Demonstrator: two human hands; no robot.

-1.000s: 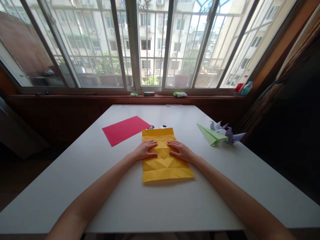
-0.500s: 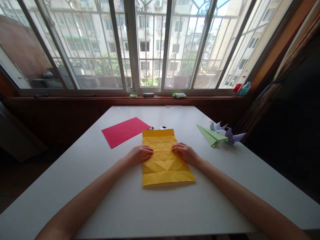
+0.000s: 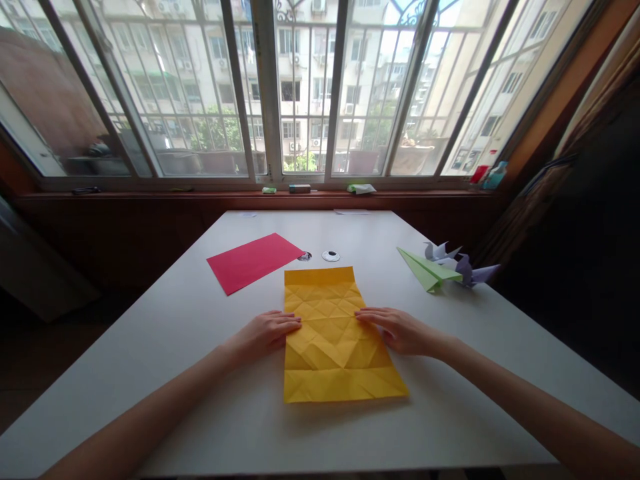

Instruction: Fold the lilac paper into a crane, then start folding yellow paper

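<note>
A creased sheet of yellow paper (image 3: 325,340) lies unfolded in front of me, with a grid of fold lines and its near edge slightly raised. My left hand (image 3: 267,333) holds its left side, fingertips on top of the sheet. On the opposite side, my right hand (image 3: 403,328) grips the right edge with its fingers stretched over the paper. Both thumbs are mostly hidden. Beyond the sheet's far edge lie a white paper eye (image 3: 331,256) and a second round piece (image 3: 305,256), partly covered by a red sheet of paper (image 3: 255,262).
A green paper plane (image 3: 430,270) rests at the right of the white table (image 3: 200,413), beside a purple paper crane (image 3: 475,273) and a white paper crane (image 3: 440,251). Small items, including a green-white packet (image 3: 361,189), sit on the windowsill (image 3: 215,197) behind the table.
Both hands have drawn the yellow paper toward me. Its far edge has moved off the paper eye, which now shows whole. The hands have spread slightly apart.
</note>
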